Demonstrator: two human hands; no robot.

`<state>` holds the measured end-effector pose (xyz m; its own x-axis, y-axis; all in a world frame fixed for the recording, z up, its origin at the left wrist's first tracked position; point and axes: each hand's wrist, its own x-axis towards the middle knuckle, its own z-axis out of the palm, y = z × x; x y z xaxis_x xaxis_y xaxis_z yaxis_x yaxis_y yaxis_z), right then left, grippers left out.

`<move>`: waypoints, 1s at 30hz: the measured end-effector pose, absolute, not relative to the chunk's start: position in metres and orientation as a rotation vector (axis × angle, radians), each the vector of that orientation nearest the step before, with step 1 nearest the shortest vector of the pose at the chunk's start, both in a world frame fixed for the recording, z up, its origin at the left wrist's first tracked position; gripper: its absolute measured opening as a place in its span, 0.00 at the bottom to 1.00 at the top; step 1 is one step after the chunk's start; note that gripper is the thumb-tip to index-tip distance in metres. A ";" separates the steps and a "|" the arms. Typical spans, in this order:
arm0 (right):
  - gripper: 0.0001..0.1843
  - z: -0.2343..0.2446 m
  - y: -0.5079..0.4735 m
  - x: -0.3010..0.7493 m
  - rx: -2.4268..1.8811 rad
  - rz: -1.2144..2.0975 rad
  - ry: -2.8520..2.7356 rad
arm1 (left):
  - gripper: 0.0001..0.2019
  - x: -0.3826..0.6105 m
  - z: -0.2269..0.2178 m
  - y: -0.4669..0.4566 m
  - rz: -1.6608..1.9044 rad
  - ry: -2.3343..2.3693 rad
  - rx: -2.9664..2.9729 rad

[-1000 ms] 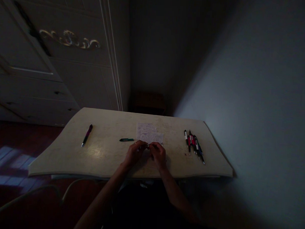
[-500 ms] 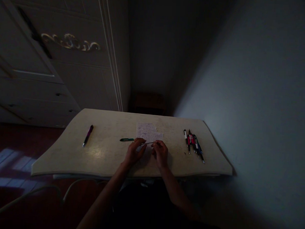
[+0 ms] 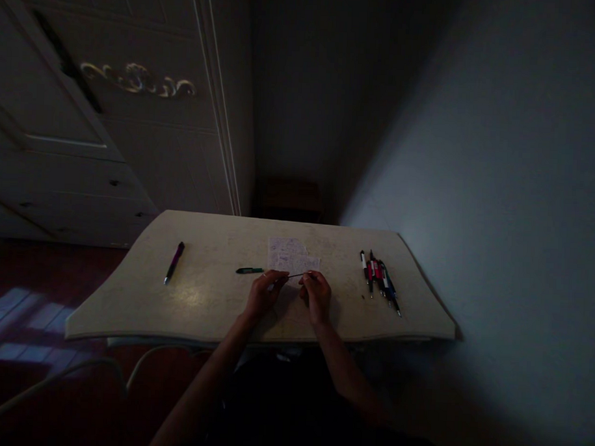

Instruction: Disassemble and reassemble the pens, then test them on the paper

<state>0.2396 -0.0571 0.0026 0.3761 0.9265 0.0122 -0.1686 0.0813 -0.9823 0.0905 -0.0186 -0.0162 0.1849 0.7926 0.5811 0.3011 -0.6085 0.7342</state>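
Both hands rest on a pale table (image 3: pixel 202 298) in a dim room. My left hand (image 3: pixel 263 294) is closed around a pen part that I cannot make out clearly. My right hand (image 3: pixel 317 295) pinches the end of a thin pen refill (image 3: pixel 295 275) that stretches between the two hands. Just beyond the hands lies a small scribbled sheet of paper (image 3: pixel 291 254). A green pen piece (image 3: pixel 249 271) lies on the table left of my left hand.
A purple pen (image 3: pixel 174 262) lies at the table's left. Several pens (image 3: pixel 379 282) lie side by side at the right. A white cabinet (image 3: pixel 111 112) stands behind left, a blue-grey wall (image 3: pixel 498 191) on the right. A chair's curved rail (image 3: pixel 52 383) shows at lower left.
The hands were pressed together on the pen; they have drawn apart, and the thin refill now shows between them.
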 end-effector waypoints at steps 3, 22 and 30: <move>0.18 0.004 -0.058 0.238 -1.206 0.957 -0.835 | 0.07 0.091 -0.018 -0.017 1.446 1.019 2.020; 0.19 0.003 -0.067 0.240 -1.207 0.857 -0.790 | 0.08 0.088 -0.017 -0.012 1.516 1.102 1.857; 0.21 0.010 -0.084 0.253 -1.199 0.922 -0.732 | 0.07 0.090 -0.003 -0.020 1.386 1.040 1.630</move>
